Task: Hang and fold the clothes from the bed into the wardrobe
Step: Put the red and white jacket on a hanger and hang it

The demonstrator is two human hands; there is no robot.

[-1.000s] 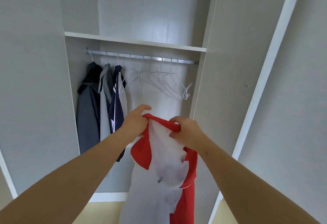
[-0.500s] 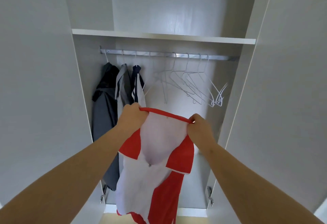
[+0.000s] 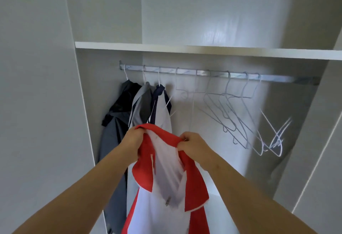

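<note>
A red and white shirt (image 3: pixel 166 187) hangs in front of me, inside the open wardrobe. My left hand (image 3: pixel 134 139) grips its red collar on the left. My right hand (image 3: pixel 192 144) pinches the collar on the right, and the collar bunches up between them. Behind the hands, a metal rail (image 3: pixel 212 73) carries several empty white wire hangers (image 3: pixel 238 119). One thin hanger (image 3: pixel 185 89) hangs just above my hands.
Three garments hang at the rail's left end: a dark grey jacket (image 3: pixel 114 122), a grey shirt (image 3: pixel 140 104) and a navy and white shirt (image 3: pixel 162 108). A white shelf (image 3: pixel 203 49) runs above the rail. Open wardrobe doors (image 3: pixel 37 104) stand on both sides.
I have moved closer to the wardrobe. My hands came nearer together, so the collar that was stretched taut now bunches between them.
</note>
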